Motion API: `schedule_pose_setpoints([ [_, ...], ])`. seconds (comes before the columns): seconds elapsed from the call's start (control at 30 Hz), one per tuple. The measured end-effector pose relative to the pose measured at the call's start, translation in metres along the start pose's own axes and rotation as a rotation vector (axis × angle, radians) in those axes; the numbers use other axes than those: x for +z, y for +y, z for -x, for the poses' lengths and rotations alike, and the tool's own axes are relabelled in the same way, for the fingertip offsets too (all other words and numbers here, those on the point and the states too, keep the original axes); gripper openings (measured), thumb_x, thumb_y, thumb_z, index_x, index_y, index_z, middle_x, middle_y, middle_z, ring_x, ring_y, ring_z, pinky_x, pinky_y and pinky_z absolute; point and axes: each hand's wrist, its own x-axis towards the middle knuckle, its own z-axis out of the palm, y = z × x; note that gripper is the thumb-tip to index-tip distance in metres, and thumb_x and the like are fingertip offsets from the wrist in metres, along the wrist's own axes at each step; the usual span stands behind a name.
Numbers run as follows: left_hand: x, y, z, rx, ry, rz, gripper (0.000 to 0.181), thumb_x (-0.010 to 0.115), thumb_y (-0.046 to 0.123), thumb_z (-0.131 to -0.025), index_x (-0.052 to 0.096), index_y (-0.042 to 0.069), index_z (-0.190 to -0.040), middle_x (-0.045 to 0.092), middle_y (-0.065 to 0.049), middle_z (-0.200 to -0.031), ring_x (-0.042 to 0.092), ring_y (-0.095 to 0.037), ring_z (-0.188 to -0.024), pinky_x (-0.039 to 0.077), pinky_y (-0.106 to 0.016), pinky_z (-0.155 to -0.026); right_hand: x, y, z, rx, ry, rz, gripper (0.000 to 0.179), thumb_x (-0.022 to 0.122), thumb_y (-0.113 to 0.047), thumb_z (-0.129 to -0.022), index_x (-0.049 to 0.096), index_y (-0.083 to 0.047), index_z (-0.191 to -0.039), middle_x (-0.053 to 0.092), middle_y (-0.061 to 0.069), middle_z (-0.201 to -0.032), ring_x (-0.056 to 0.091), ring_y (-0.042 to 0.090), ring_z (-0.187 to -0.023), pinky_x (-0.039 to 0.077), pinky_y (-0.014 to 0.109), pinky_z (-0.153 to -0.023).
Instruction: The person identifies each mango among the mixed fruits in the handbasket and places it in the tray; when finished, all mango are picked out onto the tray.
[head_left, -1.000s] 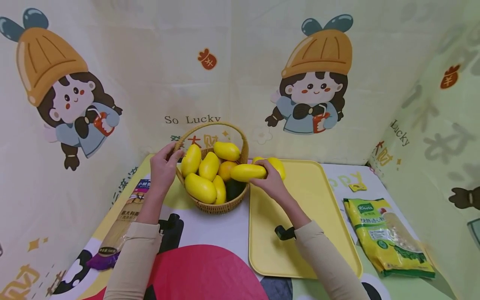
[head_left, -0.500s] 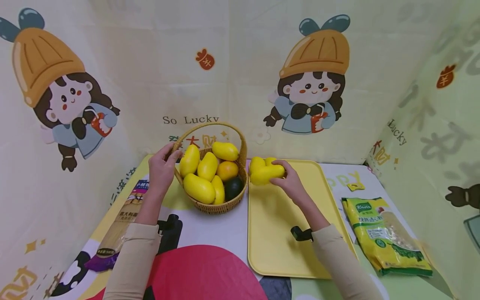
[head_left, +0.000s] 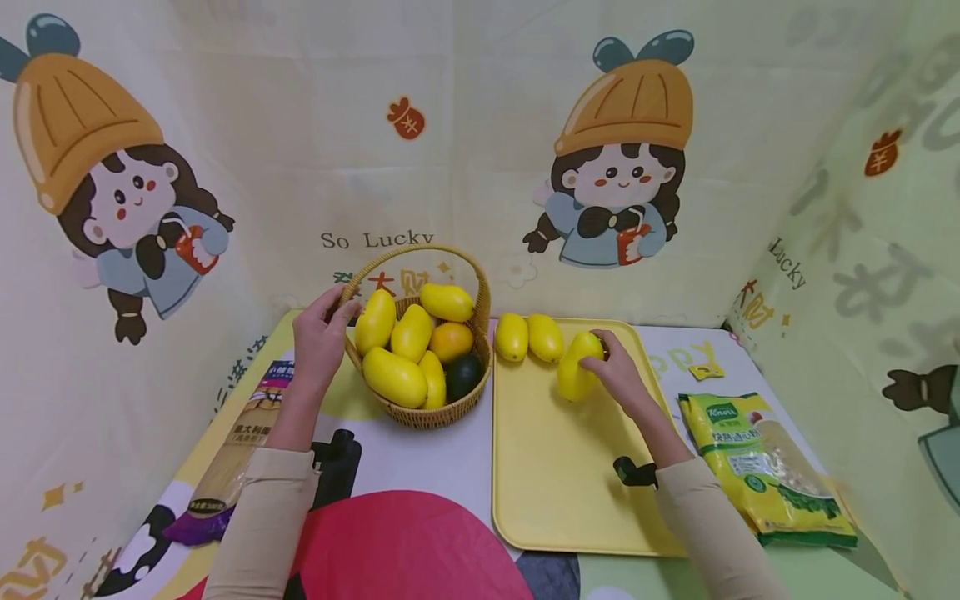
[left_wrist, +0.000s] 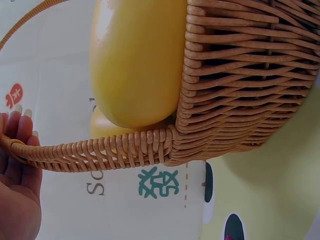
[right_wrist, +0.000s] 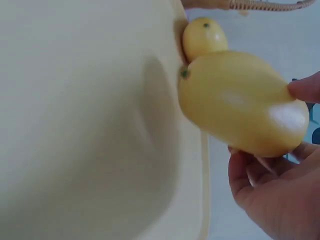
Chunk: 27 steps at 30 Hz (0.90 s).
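Observation:
My left hand (head_left: pixel 318 346) holds the side of the arched handle (left_wrist: pixel 95 156) of a wicker basket (head_left: pixel 427 417), fingers curled round it. Inside the basket lie several yellow mangoes (head_left: pixel 394 377), an orange fruit (head_left: pixel 452 342) and a dark green, rounded fruit (head_left: pixel 463 377). Over the yellow tray (head_left: pixel 555 475), my right hand (head_left: pixel 624 375) grips another mango (right_wrist: pixel 240 102) between thumb and fingers; its shadow falls on the tray below. Two mangoes, one left (head_left: pixel 512 337) and one right (head_left: pixel 545 337), lie side by side at the tray's back left corner.
Right of the tray lies a yellow-green Knorr bag (head_left: pixel 765 467), with a small yellow packet (head_left: pixel 705 371) behind it. A long pasta bag (head_left: pixel 236 450) lies at the left, partly behind my left forearm. Printed cloth walls (head_left: pixel 465 167) enclose the table.
My right hand has carried the mango rightward from the basket's edge, past the two mangoes, to over the middle of the tray, turning it more upright. The left hand stays on the handle.

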Motion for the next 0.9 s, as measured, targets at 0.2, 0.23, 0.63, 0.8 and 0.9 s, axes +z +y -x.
schedule_pose_setpoints([
  [0.2,0.0,0.0,0.001,-0.001,0.004,-0.001,0.037,0.055,0.032,-0.101,0.064,0.014,-0.132,0.069,-0.012,-0.113,0.063,-0.004,-0.097,0.053,-0.014,-0.094,-0.002,0.021,-0.005,0.047,0.06,0.167,0.07,0.056,-0.022,-0.092,0.029,0.0,-0.153,0.042,0.028,-0.144,0.05,0.04,-0.117,0.046,0.052,-0.101],
  [0.23,0.001,0.0,0.001,-0.002,0.007,-0.003,0.036,0.055,0.032,-0.101,0.064,0.014,-0.132,0.069,-0.012,-0.113,0.063,-0.004,-0.096,0.053,-0.014,-0.094,-0.001,0.024,-0.006,0.039,0.076,0.184,0.07,0.056,-0.021,-0.092,0.028,0.001,-0.152,0.041,0.03,-0.144,0.05,0.041,-0.117,0.046,0.053,-0.101],
  [0.63,0.0,-0.001,0.0,0.021,0.013,-0.006,0.036,0.055,0.032,-0.101,0.064,0.014,-0.131,0.069,-0.011,-0.112,0.062,-0.005,-0.096,0.052,-0.011,-0.092,0.008,0.035,-0.008,-0.046,0.153,0.298,0.058,0.059,-0.022,-0.095,0.042,-0.003,-0.147,0.047,0.029,-0.14,0.046,0.046,-0.128,0.039,0.062,-0.107],
  [0.8,0.0,0.0,0.0,0.014,0.009,0.005,0.037,0.055,0.031,-0.101,0.063,0.014,-0.133,0.069,-0.012,-0.113,0.062,-0.005,-0.096,0.052,-0.012,-0.094,0.012,0.033,-0.016,-0.036,0.171,0.283,0.059,0.058,-0.027,-0.096,0.041,-0.002,-0.147,0.051,0.029,-0.139,0.049,0.044,-0.126,0.04,0.059,-0.107],
  [0.9,0.0,0.0,0.0,0.013,0.005,0.012,0.037,0.056,0.029,-0.101,0.062,0.013,-0.134,0.069,-0.014,-0.113,0.062,-0.004,-0.096,0.052,-0.012,-0.093,0.013,0.031,-0.023,-0.008,0.168,0.248,0.061,0.056,-0.028,-0.097,0.039,-0.002,-0.149,0.048,0.027,-0.144,0.047,0.044,-0.13,0.039,0.059,-0.11],
])
